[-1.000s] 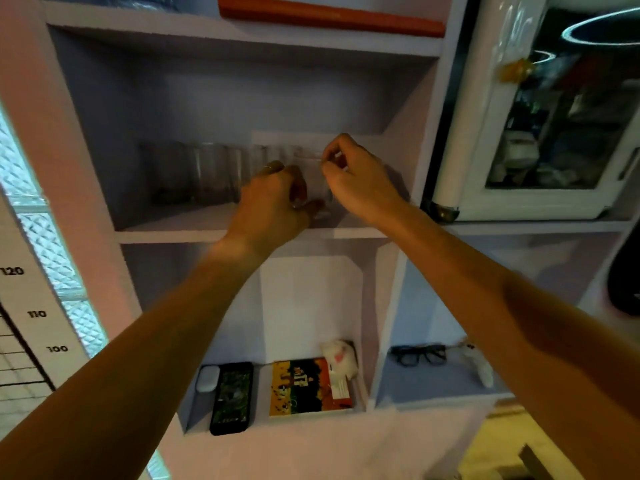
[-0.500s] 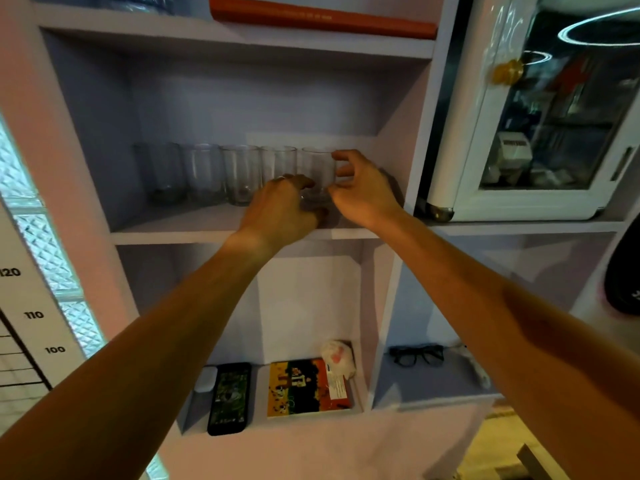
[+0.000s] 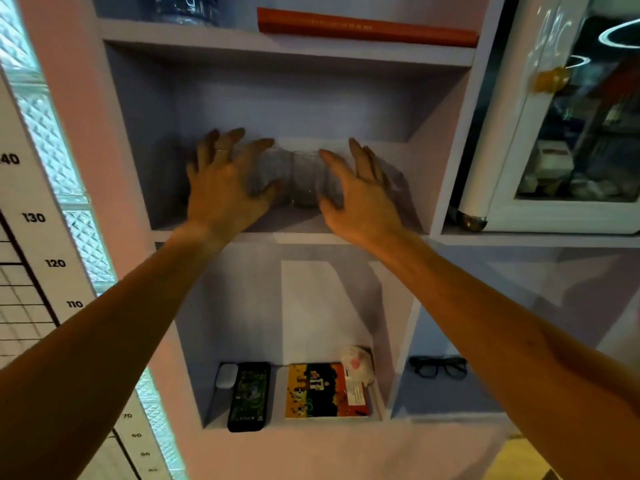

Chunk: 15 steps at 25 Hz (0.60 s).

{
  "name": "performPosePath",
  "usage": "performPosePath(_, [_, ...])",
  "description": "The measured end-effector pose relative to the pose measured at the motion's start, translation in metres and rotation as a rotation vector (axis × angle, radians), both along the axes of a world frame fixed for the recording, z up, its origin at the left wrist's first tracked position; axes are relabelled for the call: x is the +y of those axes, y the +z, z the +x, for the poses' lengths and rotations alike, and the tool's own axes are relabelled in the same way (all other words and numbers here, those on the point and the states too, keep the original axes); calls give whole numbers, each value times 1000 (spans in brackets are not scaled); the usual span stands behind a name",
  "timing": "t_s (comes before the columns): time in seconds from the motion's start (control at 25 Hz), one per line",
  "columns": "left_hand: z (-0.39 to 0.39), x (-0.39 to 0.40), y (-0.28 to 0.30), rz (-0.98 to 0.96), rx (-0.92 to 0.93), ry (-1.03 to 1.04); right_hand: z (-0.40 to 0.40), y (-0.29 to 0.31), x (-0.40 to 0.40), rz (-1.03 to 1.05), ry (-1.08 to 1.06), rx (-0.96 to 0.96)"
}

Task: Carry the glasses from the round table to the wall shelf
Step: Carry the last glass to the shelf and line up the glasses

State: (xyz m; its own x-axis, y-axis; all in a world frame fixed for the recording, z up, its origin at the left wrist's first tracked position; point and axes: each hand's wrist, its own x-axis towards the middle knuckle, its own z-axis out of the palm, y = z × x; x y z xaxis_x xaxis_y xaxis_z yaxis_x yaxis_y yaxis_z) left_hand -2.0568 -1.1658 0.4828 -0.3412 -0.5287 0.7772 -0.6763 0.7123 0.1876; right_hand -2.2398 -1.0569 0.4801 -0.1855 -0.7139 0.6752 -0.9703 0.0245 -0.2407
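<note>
Glasses [image 3: 304, 178] mid-shelf, spread hands flanking, unheld.

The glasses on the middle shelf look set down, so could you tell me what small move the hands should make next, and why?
Probably draw both hands straight back. The left hand and right hand are spread open and grip nothing, while the glasses stand upright on the wall shelf.

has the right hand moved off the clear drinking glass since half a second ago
Yes. The right hand has let go, fingers spread, and come back toward the shelf's front edge; the clear drinking glass stands free.
</note>
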Motion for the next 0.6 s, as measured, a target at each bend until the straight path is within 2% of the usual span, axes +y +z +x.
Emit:
performPosePath(0.12, [8,-7,-9,147,-111,44,12,-6,-15,87,-30,-12])
performPosePath(0.4, [7,-9,-11,160,-173,22,18,-9,-25,93,-107,20])
performPosePath(0.6, [14,1,-19,120,-66,-35,19,-24,-7,-63,-72,-17])
